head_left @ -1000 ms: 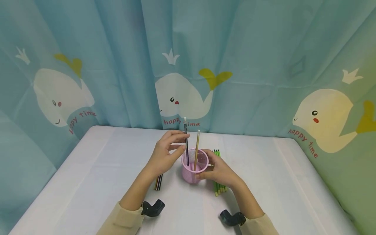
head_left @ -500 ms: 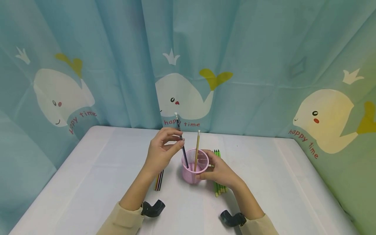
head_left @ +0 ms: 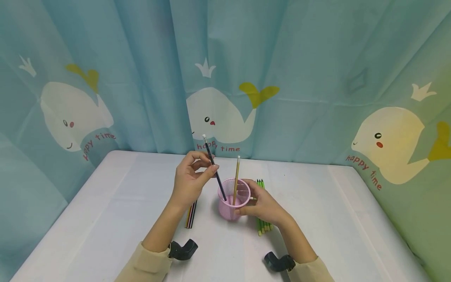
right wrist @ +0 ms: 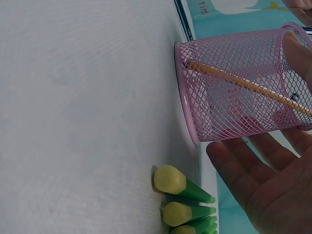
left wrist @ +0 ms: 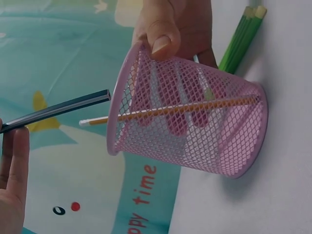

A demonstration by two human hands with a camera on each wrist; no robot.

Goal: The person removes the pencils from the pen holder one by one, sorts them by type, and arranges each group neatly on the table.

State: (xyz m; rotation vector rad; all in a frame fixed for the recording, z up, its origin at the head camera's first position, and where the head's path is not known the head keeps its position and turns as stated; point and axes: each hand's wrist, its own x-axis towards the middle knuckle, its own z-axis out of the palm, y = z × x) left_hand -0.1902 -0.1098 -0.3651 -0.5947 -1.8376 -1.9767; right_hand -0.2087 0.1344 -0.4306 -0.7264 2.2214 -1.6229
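Observation:
My left hand (head_left: 190,180) pinches a dark pencil (head_left: 219,183) between thumb and fingers, its white-tipped end up and leaning left. In the left wrist view the pencil's lower end (left wrist: 105,95) is right at the rim of a pink mesh pencil cup (left wrist: 229,151). The cup stands upright on the table, and my right hand (head_left: 266,205) grips its right side, thumb near the rim and fingers around the wall. Inside the cup leans one gold-yellow pencil (head_left: 237,172) with a white tip, its foot on the cup's bottom.
Several green pencils (head_left: 265,227) lie side by side right of the cup, partly under my right forearm. Left of the cup lie several dark and coloured pencils (head_left: 190,218), partly hidden by my left wrist. A whale-print curtain (head_left: 303,129) hangs behind the white table (head_left: 334,219).
The left hand has moved left, and the dark pencil's top has tilted left with it. Its fingers have closed more firmly on the pencil. The right hand and cup stay put.

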